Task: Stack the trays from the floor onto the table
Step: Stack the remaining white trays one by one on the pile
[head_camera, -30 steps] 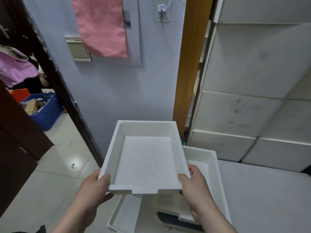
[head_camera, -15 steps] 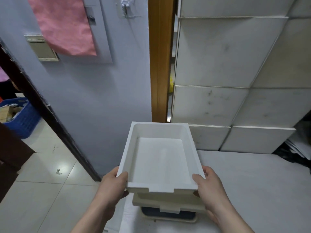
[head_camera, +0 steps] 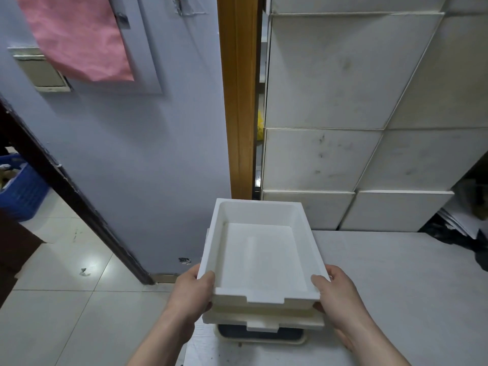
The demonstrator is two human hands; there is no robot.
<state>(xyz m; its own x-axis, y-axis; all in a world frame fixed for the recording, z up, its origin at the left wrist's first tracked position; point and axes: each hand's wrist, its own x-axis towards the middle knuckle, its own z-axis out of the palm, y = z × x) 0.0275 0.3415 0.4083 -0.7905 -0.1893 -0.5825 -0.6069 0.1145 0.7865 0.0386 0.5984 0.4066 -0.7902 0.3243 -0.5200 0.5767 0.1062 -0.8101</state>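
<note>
Now we are holding the tray [head_camera: 261, 254] over the stack [head_camera: 264, 317] on the table [head_camera: 396, 286], left hand [head_camera: 194, 289] and right hand [head_camera: 335, 291] each curling round a near corner; we are judging that it needs squaring up, then lowering.

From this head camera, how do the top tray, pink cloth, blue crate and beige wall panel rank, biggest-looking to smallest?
1. The top tray, though it is nearest the camera.
2. The pink cloth, cut off at the top.
3. The blue crate and beige wall panel look alike and are both partly hidden, so unranked.
</note>
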